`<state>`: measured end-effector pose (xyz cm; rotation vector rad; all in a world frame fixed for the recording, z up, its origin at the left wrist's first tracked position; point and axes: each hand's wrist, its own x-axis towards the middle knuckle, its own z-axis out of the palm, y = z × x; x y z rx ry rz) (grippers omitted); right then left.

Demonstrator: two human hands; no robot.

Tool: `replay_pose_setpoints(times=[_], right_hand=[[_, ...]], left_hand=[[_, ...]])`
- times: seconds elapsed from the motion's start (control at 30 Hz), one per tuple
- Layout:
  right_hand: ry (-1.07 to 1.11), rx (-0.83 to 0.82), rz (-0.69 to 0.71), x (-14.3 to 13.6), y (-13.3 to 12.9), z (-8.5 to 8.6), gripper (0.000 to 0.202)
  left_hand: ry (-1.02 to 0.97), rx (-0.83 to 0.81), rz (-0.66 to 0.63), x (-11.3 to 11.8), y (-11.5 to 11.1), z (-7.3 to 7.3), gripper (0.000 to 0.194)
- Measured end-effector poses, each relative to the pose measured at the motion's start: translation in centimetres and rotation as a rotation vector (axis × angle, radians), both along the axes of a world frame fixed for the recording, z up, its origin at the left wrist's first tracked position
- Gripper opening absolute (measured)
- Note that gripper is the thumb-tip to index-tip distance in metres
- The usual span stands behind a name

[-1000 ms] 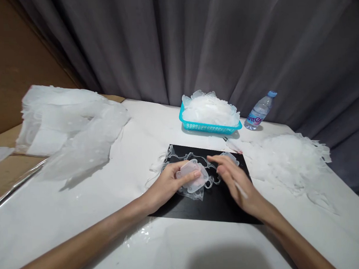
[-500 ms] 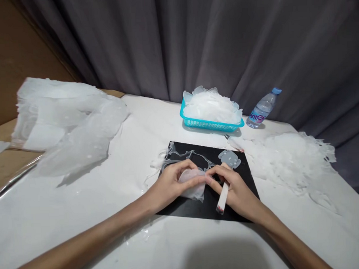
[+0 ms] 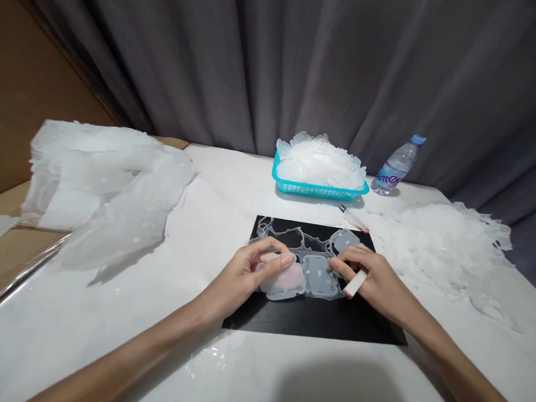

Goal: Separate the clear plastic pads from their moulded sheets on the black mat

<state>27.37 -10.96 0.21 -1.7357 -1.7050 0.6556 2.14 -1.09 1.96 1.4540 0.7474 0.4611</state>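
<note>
My left hand (image 3: pixel 264 265) pinches a translucent rubbery piece (image 3: pixel 283 283) with rounded corners between thumb and fingers, just above the black mat (image 3: pixel 273 319). A similar flat piece (image 3: pixel 320 276), marked with small holes and slots, lies beside it on the mat. My right hand (image 3: pixel 358 269) is closed around a short white stick-like tool (image 3: pixel 356 283) with a reddish end; its fingertips are at the right edge of the flat piece. Thin webbed scrap (image 3: pixel 291 232) stretches across the upper mat. Another piece (image 3: pixel 344 240) lies partly behind my right hand.
A turquoise basket (image 3: pixel 321 193) heaped with translucent pieces stands at the back, beside a water bottle (image 3: pixel 397 166). A scrap pile (image 3: pixel 447 246) lies on the right. On the left, stacked translucent sheets (image 3: pixel 111 184) rest partly on cardboard (image 3: pixel 8 248).
The sheet that was bunched up between my hands now lies flatter on the mat, showing a whole piece. My right hand has moved right, away from my left, with the white tool still in it.
</note>
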Motion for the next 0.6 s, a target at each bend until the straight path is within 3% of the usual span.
replay_pose_setpoints(times=[0.13, 0.23, 0.43, 0.53, 0.6], right_hand=[[-0.058, 0.074, -0.018, 0.4, -0.4, 0.7, 0.018], [-0.016, 0.182, -0.007, -0.9, -0.7, 1.0, 0.014], [0.195, 0.099, 0.029, -4.8, -1.4, 0.8, 0.014], [0.294, 0.100, -0.049, -3.8, -0.6, 0.5, 0.019], [0.330, 0.149, -0.155, -1.7, 0.6, 0.3, 0.025]], left_hand=[[0.009, -0.027, -0.037, 0.1, -0.3, -0.1, 0.034], [-0.021, -0.038, -0.047, 0.3, -0.6, -0.2, 0.035], [-0.001, -0.008, -0.037, 0.8, -0.9, -0.7, 0.039], [0.014, 0.066, -0.016, 0.7, -0.9, -1.0, 0.036], [0.062, 0.221, -0.067, 0.3, -1.1, -1.1, 0.033]])
